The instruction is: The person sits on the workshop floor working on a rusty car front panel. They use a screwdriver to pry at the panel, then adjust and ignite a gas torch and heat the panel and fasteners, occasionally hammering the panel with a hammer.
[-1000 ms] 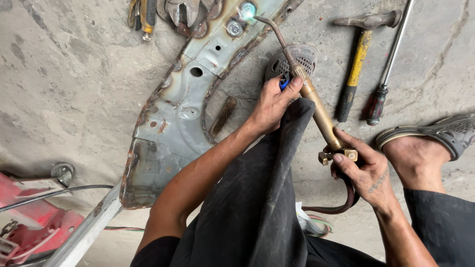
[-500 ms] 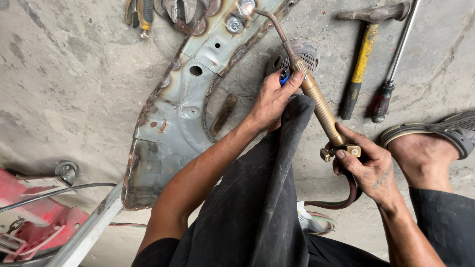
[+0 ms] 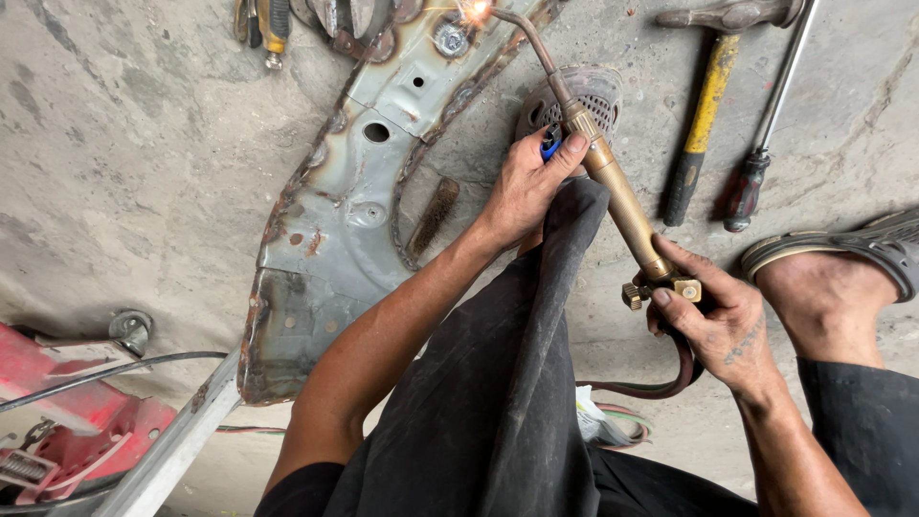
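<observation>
1. Panel (image 3: 335, 230) lies on floor (image 3: 115, 144), running 7 to 12 o'clock.
2. Torch (image 3: 613, 182) lit, flame at panel's 12 o'clock end; heating step, I judge.
3. Right hand (image 3: 718, 321) grasps torch valve end.
4. Left hand (image 3: 526, 187) pinches torch barrel.
5. Next: steady tip.

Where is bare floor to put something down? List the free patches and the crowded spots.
Free: the concrete floor left of the metal panel, above the red machine. A narrow strip lies between the hammer and the brass torch. Crowded: the top edge, with pliers, and around both hands.
</observation>
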Action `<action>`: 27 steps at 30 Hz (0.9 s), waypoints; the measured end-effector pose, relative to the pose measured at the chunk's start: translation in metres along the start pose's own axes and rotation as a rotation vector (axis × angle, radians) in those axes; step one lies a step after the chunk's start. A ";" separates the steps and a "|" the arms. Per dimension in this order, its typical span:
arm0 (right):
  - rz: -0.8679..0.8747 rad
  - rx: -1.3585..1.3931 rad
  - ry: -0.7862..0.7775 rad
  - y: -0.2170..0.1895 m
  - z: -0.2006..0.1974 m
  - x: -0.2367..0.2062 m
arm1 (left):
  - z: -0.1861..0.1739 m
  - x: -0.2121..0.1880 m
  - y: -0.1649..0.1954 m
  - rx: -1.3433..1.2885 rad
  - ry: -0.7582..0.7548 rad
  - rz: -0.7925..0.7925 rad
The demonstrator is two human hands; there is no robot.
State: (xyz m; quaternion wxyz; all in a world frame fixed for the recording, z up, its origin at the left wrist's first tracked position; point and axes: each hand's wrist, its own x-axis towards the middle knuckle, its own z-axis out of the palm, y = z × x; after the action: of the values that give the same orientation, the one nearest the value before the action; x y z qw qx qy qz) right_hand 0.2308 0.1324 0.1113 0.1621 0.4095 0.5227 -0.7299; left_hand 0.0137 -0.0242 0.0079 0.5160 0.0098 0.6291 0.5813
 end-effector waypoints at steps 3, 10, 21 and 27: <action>-0.002 -0.014 0.000 -0.001 0.000 0.000 | 0.000 0.000 0.001 -0.041 -0.015 0.011; -0.009 -0.042 0.002 -0.001 0.000 -0.001 | 0.000 -0.002 0.004 -0.036 -0.014 -0.005; -0.010 -0.068 0.012 -0.001 0.001 -0.001 | -0.002 -0.001 0.000 -0.025 -0.013 -0.016; -0.005 -0.056 0.004 -0.001 0.001 0.000 | -0.002 0.001 -0.003 -0.004 -0.009 -0.003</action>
State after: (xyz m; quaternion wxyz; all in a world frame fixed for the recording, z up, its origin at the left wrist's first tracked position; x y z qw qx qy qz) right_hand 0.2298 0.1315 0.1121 0.1704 0.4051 0.5442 -0.7146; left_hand 0.0137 -0.0257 0.0047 0.5196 0.0106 0.6257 0.5817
